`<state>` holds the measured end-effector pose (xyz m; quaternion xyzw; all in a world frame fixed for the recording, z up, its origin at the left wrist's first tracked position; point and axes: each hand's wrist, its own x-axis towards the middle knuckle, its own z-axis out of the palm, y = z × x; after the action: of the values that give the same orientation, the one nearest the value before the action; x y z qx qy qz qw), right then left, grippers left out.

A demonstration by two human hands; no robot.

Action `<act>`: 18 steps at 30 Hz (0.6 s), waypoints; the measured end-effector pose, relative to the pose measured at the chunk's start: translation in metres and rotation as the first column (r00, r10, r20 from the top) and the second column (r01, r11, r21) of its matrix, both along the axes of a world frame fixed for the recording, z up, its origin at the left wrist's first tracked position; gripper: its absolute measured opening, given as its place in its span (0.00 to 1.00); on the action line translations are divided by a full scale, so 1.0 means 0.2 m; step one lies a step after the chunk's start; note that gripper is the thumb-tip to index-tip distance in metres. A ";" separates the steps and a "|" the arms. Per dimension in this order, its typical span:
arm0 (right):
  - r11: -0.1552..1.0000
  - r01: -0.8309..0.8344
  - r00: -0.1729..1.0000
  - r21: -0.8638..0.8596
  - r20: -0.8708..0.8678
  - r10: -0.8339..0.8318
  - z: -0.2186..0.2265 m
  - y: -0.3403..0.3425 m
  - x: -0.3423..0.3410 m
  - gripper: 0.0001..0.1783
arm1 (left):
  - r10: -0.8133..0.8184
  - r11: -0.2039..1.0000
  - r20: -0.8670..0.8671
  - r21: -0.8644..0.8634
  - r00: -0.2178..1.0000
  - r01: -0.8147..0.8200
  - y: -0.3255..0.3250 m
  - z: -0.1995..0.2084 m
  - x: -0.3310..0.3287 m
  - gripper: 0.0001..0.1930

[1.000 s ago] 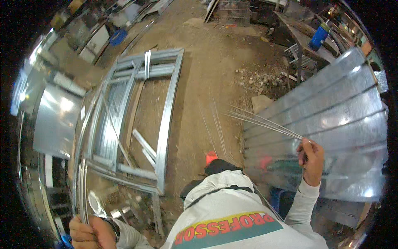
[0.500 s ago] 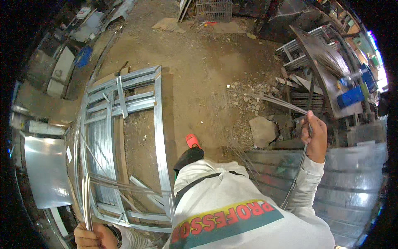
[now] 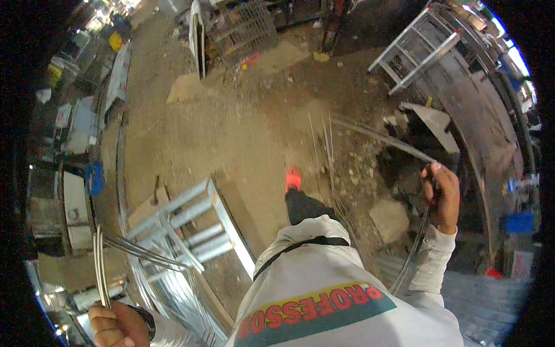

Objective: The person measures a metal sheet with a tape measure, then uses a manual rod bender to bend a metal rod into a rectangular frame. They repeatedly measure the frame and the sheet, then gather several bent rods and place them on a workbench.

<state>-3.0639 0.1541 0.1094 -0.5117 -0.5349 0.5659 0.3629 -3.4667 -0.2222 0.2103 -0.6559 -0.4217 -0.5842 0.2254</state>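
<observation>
My left hand, at the lower left, is closed around a bundle of thin metal rods. They stand up from the fist, and their upper ends bend over to the right. At the right, my right hand grips another bundle of thin metal rods. One part of it reaches far and left over the floor; another part hangs back along my right forearm. Several thin strands show in front of my leg, and I cannot tell which bundle they belong to.
A silvery metal frame lies on the floor to my left. Ahead are a wire cage and an upright panel. A ladder-like metal frame and a long bench line the right, with rubble and a flat stone nearby.
I have stepped forward: the silvery frame and flat stone are now nearer and lower in view, as is the cage. Both hands still hold their rods, which sway a little.
</observation>
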 end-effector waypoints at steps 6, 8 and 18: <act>0.993 0.026 0.998 -0.118 -0.046 -0.032 -0.08 0.89 -0.87 0.18 | -0.047 0.971 -0.097 -0.238 0.994 0.023 0.78 0.11 -0.88 0.14; 0.993 0.052 0.995 -0.110 -0.076 -0.060 -0.02 1.22 -1.15 0.18 | -0.762 0.648 0.129 0.146 0.635 0.748 1.26 0.03 -1.03 0.12; 0.983 0.175 0.978 -0.058 -0.103 -0.181 -0.11 2.76 -2.26 0.18 | 0.259 -0.464 -0.397 0.748 -0.880 -0.474 2.95 -0.48 -2.13 0.10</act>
<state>-3.5158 0.7051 0.0864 -0.5349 -0.4528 0.5707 0.4280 -3.8924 0.3677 0.1134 -0.0848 -0.6082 0.4214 0.6673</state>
